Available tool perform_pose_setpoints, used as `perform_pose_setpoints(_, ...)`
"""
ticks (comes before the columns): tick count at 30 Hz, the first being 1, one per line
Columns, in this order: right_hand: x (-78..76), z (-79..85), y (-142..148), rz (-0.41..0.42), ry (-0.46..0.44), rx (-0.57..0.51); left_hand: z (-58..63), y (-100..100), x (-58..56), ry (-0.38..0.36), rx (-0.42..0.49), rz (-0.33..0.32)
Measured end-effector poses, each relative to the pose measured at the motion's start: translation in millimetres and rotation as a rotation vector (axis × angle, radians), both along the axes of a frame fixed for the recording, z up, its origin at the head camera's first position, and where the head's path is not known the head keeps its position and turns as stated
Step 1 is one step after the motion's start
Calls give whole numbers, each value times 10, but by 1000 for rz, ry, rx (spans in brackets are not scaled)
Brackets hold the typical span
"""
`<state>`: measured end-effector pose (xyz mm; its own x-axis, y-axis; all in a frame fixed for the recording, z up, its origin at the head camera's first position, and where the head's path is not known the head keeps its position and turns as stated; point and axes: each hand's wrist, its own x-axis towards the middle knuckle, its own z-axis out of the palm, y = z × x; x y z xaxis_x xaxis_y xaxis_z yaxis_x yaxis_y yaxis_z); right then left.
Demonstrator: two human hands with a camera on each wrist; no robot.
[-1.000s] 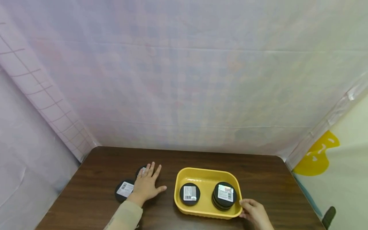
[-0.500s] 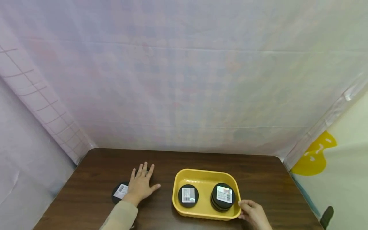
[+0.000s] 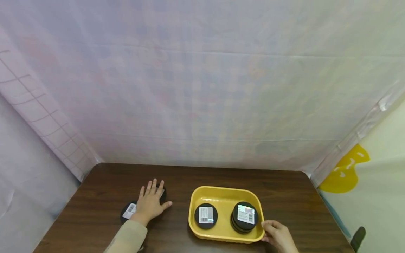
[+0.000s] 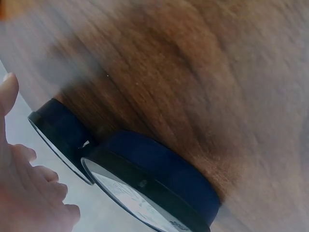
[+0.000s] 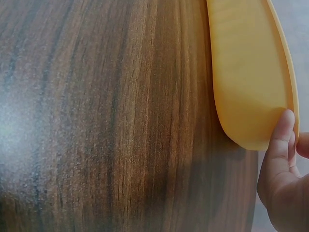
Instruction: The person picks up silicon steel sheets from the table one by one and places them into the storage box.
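In the head view my left hand point(image 3: 149, 204) is held out with its fingers spread over a smaller round black container point(image 3: 162, 195), partly hiding it. A larger round black container point(image 3: 127, 212) with a white label lies beside my wrist. The left wrist view has a gap between my fingers and both the smaller container point(image 4: 63, 133) and the larger container point(image 4: 159, 169). My right hand point(image 3: 279, 235) pinches the lower right corner of a yellow tray point(image 3: 225, 198); in the right wrist view, thumb and fingers grip the tray's rim point(image 5: 285, 43).
Inside the tray, one labelled black container point(image 3: 206, 215) lies at the left and a stack of similar containers point(image 3: 245, 217) stands at the right. A brown wooden table point(image 3: 177, 175) carries everything. Pale fabric walls point(image 3: 202, 105) rise behind and at both sides.
My left hand has shifted a little to the left, uncovering the right side of the smaller container. The right hand keeps its grip on the tray. The head view has turned slightly.
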<state>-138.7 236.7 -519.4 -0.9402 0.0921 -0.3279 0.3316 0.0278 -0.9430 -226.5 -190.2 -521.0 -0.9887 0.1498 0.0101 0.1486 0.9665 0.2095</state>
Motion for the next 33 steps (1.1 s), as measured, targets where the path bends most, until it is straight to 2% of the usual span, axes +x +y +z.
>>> perform_pose_setpoints(12,4,-11,24,52,6,-3,-46,-79,-51,-60,16,4)
perform_pose_setpoints(17,-2,-16,31,53,15,0,-21,-58,-72,-77,32,1)
perform_pose_setpoints(25,-5,-28,17,41,17,4,-20,-76,-118,-89,51,13)
perform_pose_setpoints(33,-7,-21,20,43,18,3,-6,-90,-144,-62,80,-24)
